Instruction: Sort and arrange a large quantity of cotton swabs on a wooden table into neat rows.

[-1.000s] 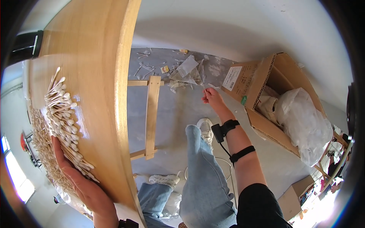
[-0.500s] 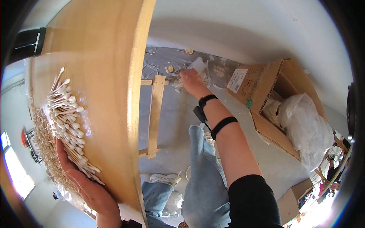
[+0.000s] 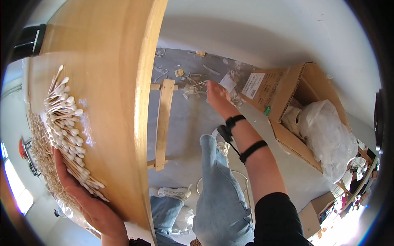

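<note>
Many wooden-stick cotton swabs [image 3: 65, 119] lie in a long heap on the wooden table [image 3: 111, 82], most of their white tips towards the right. Against the heap's lower part my left hand [image 3: 88, 201] lies stretched out, its fingers partly hidden by the sticks. Away from the table, my right hand [image 3: 217, 95] reaches out over the littered grey floor with its fingers drawn together. Thin pale sticks [image 3: 202, 83] show at its fingertips; whether they are held or lie on the floor beyond I cannot tell.
A wooden leg frame [image 3: 165, 123] stands below the table edge. To the right, an open cardboard box [image 3: 283, 92] holds a clear plastic bag [image 3: 328, 131]. Loose swabs, plastic scraps and a small yellow packet [image 3: 179, 72] litter the floor near the wall.
My right hand has moved right, away from the table; the plastic scrap by its fingers now lies partly behind it. My left hand stays against the swabs. The whole view has shifted slightly.
</note>
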Motion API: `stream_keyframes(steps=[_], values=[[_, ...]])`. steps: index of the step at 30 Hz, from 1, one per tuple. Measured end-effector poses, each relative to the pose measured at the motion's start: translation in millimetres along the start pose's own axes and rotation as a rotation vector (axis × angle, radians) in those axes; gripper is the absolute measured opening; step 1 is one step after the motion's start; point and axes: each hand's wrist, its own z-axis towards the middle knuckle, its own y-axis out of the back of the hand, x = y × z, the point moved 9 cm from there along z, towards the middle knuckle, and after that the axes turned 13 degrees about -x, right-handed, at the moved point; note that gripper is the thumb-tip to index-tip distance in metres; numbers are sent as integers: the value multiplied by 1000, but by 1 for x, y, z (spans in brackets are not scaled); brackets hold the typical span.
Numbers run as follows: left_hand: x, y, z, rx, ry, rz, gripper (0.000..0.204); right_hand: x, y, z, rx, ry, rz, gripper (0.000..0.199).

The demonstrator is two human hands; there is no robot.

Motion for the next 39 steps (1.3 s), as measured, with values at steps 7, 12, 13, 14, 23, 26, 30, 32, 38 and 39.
stream_keyframes(steps=[7, 12, 13, 14, 23, 26, 30, 32, 38, 39], values=[[42, 1, 19, -108, 200, -158, 50, 20, -49, 32, 188, 212, -239, 13], [101, 11, 46, -226, 401, -334, 51, -7, -36, 31, 127, 105, -149, 14], [112, 12, 48, -249, 442, -371, 52, -16, -24, 32, 40, 35, -82, 16], [120, 13, 46, -273, 482, -409, 52, -19, -21, 34, 40, 36, -84, 16], [114, 0, 36, -409, 751, -563, 53, 5, -29, 59, 189, -15, -71, 17], [90, 0, 30, -433, 684, -564, 55, 11, -46, 65, 193, 111, -277, 17], [33, -4, 10, -228, 327, -337, 56, -4, -48, 63, 165, -16, -160, 19], [5, -7, 2, -95, 91, -184, 57, -24, -41, 58, 89, -154, -65, 20], [62, 4, 30, -113, 283, -249, 57, -43, -17, 17, 160, -252, 124, 14], [96, 5, 46, -143, 414, -381, 57, -37, -14, 16, 152, -79, 69, 16]])
